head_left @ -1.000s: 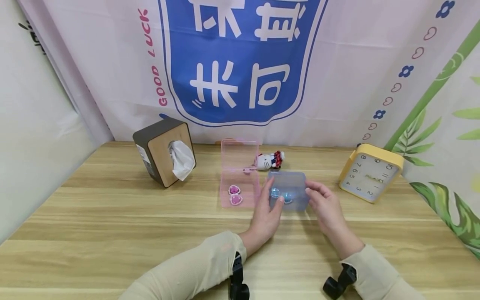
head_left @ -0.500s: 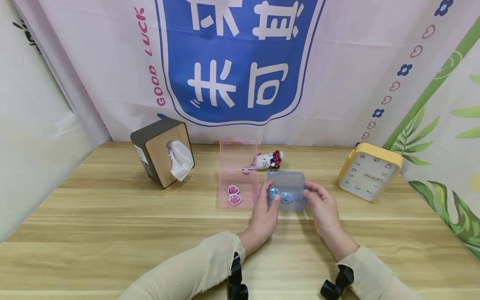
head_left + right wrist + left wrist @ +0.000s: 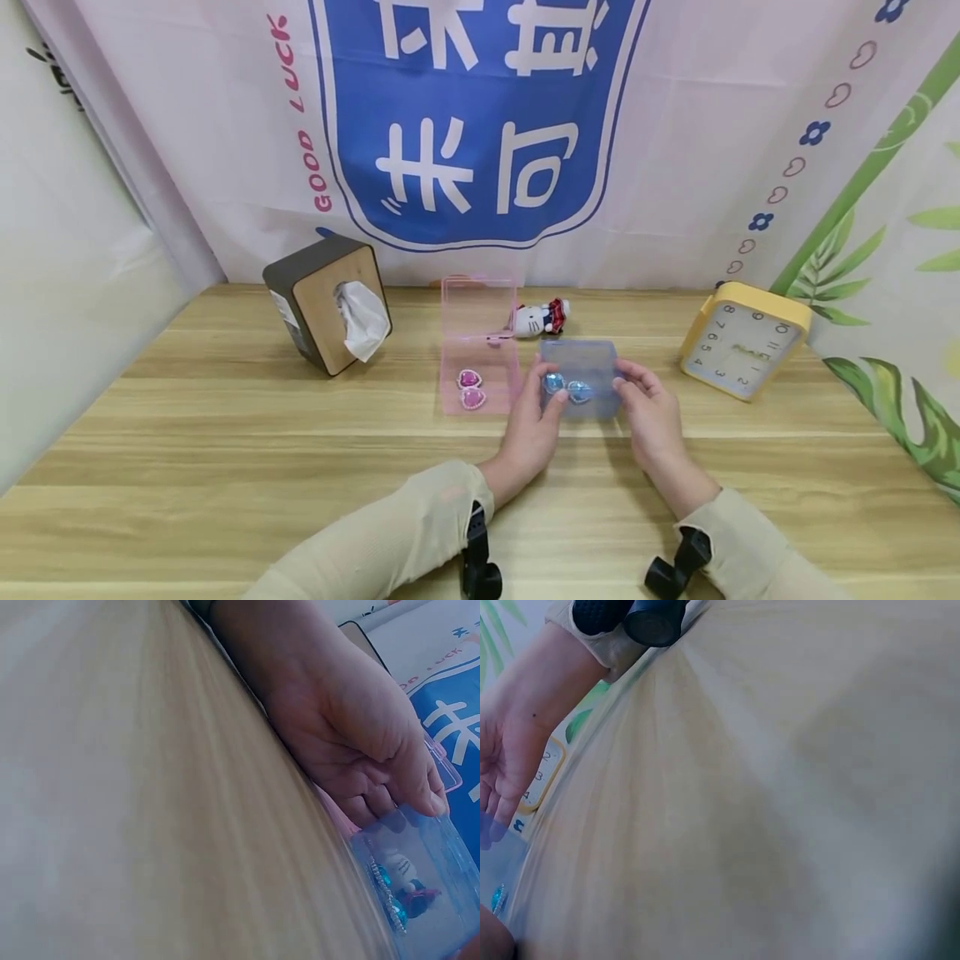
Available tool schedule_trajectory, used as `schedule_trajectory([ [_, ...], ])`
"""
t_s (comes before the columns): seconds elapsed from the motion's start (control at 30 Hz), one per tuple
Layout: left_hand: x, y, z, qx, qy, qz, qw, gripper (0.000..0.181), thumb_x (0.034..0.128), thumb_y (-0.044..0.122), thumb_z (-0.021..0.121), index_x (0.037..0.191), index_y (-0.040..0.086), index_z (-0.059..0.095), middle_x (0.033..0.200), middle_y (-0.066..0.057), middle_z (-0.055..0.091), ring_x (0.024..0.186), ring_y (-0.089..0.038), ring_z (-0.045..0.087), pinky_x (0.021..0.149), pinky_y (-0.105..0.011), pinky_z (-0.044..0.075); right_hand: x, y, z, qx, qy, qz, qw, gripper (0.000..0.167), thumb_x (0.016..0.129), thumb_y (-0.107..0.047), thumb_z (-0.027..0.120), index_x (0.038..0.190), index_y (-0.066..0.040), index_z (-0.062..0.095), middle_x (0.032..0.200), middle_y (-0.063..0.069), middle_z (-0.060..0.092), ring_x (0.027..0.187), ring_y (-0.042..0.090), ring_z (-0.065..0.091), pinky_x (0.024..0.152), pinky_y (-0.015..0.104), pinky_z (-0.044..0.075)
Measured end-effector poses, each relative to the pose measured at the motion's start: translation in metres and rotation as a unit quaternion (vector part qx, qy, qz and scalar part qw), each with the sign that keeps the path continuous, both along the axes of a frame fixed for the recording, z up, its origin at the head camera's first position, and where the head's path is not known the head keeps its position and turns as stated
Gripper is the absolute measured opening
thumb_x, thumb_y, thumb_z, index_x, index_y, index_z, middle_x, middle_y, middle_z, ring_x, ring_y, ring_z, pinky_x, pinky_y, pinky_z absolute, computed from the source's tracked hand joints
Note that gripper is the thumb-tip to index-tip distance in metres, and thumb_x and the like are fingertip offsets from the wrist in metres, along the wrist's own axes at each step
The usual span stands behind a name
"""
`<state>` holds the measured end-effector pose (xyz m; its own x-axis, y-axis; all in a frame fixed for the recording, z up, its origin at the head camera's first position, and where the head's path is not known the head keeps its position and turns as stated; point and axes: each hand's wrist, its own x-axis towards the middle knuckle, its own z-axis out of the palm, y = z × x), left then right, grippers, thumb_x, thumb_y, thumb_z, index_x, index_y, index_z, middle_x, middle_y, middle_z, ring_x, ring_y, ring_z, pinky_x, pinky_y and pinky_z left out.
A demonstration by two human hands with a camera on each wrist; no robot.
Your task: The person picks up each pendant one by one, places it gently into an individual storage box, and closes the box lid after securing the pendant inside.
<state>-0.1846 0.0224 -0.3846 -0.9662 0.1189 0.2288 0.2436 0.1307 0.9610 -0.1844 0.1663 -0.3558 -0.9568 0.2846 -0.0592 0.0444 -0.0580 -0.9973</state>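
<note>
A see-through blue plastic box [image 3: 592,358] sits on the table between both hands, its lid apparently down. Two blue heart-shaped gems [image 3: 578,392] show through its wall. My left hand [image 3: 528,429] holds the box's left side, thumb at the front and fingers along the side. At the right side my right hand [image 3: 654,421] pinches the edge between thumb and fingers. In the right wrist view the left thumb rests on the box [image 3: 424,847]. To the left, a pink see-through box [image 3: 480,312] stands with its lid up, and two pink heart-shaped gems [image 3: 472,398] lie in it.
A small cat-faced doll [image 3: 534,320] lies behind the boxes. A tissue box [image 3: 318,292] with a tissue sticking out stands at the back left. On the right is a yellow clock [image 3: 746,342]. A printed cloth [image 3: 247,150] hangs behind the wooden table [image 3: 225,467].
Both hands keep their hold on the blue box, which has moved very slightly right. The blue gems inside show a little more clearly. The pink box has not moved.
</note>
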Motion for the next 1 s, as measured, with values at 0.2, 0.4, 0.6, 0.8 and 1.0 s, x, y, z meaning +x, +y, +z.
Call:
schedule_trajectory([
  [0.2, 0.002, -0.001, 0.006, -0.026, 0.006, 0.001, 0.9996, 0.052, 0.0919, 0.014, 0.054, 0.141, 0.014, 0.037, 0.154, -0.012, 0.014, 0.138, -0.033, 0.021, 0.112, -0.049, 0.021, -0.003, 0.002, 0.008, -0.002, 0.002, -0.001, 1.0000, 0.037, 0.090, 0.000, 0.046, 0.127, 0.004, 0.044, 0.112, -0.002, 0.050, 0.103, 0.008, 0.047, 0.090, 0.016, 0.042],
  [0.4, 0.015, -0.011, 0.026, -0.042, 0.037, -0.030, 0.9980, 0.058, 0.0927, 0.022, 0.055, 0.145, 0.019, 0.031, 0.155, 0.001, 0.012, 0.140, -0.028, 0.019, 0.111, -0.051, 0.022, -0.006, 0.000, 0.030, 0.010, 0.047, -0.010, 0.9988, 0.037, 0.091, 0.000, 0.046, 0.128, 0.004, 0.044, 0.119, -0.001, 0.048, 0.113, 0.009, 0.044, 0.107, 0.025, 0.035],
  [0.6, 0.021, -0.044, 0.044, -0.049, 0.083, -0.015, 0.9952, 0.054, 0.0902, 0.020, 0.058, 0.141, 0.022, 0.039, 0.151, 0.008, 0.025, 0.138, -0.021, 0.026, 0.112, -0.046, 0.024, -0.018, -0.010, 0.052, 0.000, 0.075, 0.018, 0.9970, 0.036, 0.091, 0.000, 0.047, 0.127, 0.003, 0.048, 0.119, -0.001, 0.053, 0.118, 0.012, 0.046, 0.104, 0.023, 0.038],
  [0.8, 0.023, -0.077, 0.043, -0.055, 0.111, 0.034, 0.9917, 0.050, 0.0871, 0.010, 0.061, 0.135, 0.015, 0.048, 0.143, -0.004, 0.043, 0.121, -0.020, 0.049, 0.103, -0.041, 0.041, -0.032, -0.028, 0.060, -0.010, 0.054, 0.062, 0.9966, 0.038, 0.091, -0.001, 0.046, 0.129, 0.003, 0.046, 0.112, -0.004, 0.052, 0.114, 0.013, 0.047, 0.106, 0.026, 0.036],
  [1.0, 0.021, -0.103, 0.041, -0.042, 0.084, 0.092, 0.9914, 0.051, 0.0848, 0.005, 0.063, 0.133, 0.007, 0.048, 0.141, -0.008, 0.043, 0.119, -0.024, 0.050, 0.093, -0.033, 0.049, -0.050, -0.052, 0.061, -0.002, 0.042, 0.091, 0.9949, 0.039, 0.092, -0.001, 0.046, 0.130, 0.003, 0.045, 0.132, 0.011, 0.047, 0.124, 0.021, 0.043, 0.108, 0.029, 0.035],
])
